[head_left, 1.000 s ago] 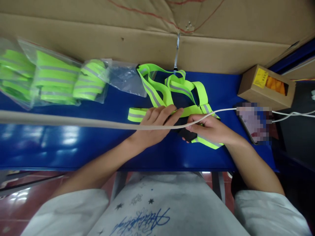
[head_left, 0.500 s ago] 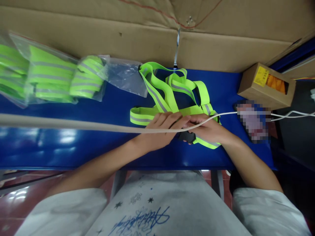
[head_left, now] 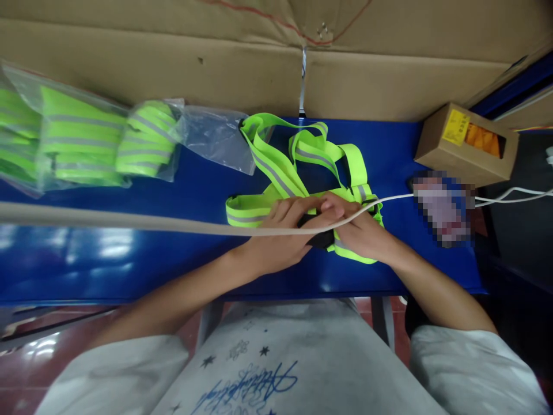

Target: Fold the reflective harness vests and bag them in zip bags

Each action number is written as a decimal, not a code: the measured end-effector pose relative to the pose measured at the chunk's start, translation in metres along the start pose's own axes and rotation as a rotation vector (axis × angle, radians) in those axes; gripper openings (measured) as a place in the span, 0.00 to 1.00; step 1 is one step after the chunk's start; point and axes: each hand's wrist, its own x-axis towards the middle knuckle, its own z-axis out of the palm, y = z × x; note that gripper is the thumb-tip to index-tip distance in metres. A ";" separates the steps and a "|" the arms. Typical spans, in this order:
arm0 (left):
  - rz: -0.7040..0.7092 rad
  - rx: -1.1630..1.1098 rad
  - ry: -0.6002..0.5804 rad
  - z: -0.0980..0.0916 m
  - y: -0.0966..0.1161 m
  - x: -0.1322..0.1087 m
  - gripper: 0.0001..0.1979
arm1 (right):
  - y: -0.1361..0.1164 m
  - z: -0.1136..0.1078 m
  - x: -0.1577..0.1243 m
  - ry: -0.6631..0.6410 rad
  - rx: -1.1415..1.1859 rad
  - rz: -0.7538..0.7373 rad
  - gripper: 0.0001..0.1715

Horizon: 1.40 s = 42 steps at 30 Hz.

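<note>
A neon yellow-green reflective harness [head_left: 280, 178] of looped elastic straps with grey stripes lies in front of me. My left hand [head_left: 274, 251] is closed at its near side, fingers around a black plastic buckle [head_left: 321, 239]. Touching it from the right, my right hand [head_left: 365, 235] grips the strap beside the buckle, and a length of that strap shows below its palm. The fingertips of both hands meet and overlap, so part of the buckle is hidden. A white cable [head_left: 298, 231] passes across the view in front of both hands.
Clear bags with folded reflective straps [head_left: 80, 135] lie at the left, beside an empty plastic bag [head_left: 220, 138]. On the right are a cardboard box [head_left: 436, 141] with orange contents and a blurred-out phone-like device [head_left: 444, 210]. Cardboard [head_left: 151, 69] walls the back of the blue table [head_left: 173, 271].
The fingers have shifted: my left thumb now reaches farther across the buckle towards the right hand, which covers more of it. The view has moved slightly; the harness stays in place.
</note>
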 end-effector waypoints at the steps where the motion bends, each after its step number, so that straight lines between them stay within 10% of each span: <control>1: 0.013 0.048 0.007 -0.004 -0.002 0.000 0.38 | -0.001 -0.008 -0.003 -0.036 -0.035 -0.005 0.19; 3: -0.005 0.125 -0.003 -0.012 -0.007 -0.002 0.36 | -0.004 -0.023 -0.011 -0.127 -0.097 -0.060 0.20; 8: -0.170 0.219 0.002 -0.040 -0.024 -0.002 0.30 | -0.004 -0.035 -0.021 -0.194 -0.337 -0.176 0.63; 15: -0.248 0.312 0.007 -0.087 -0.043 0.002 0.31 | 0.006 -0.041 -0.014 -0.024 -0.379 -0.290 0.22; 24: -0.071 0.031 -0.209 -0.128 -0.078 -0.006 0.27 | 0.016 -0.052 -0.006 0.174 -0.177 -0.135 0.19; 34: -0.264 -0.123 -0.037 -0.161 -0.067 0.030 0.30 | 0.001 -0.053 0.017 0.223 0.899 0.075 0.20; 38: -0.251 -0.187 0.050 -0.160 -0.081 0.034 0.30 | -0.002 -0.055 0.021 0.450 0.910 -0.075 0.20; 42: -0.180 -0.114 0.094 -0.168 -0.100 0.028 0.30 | 0.004 -0.067 0.011 0.226 0.783 -0.033 0.30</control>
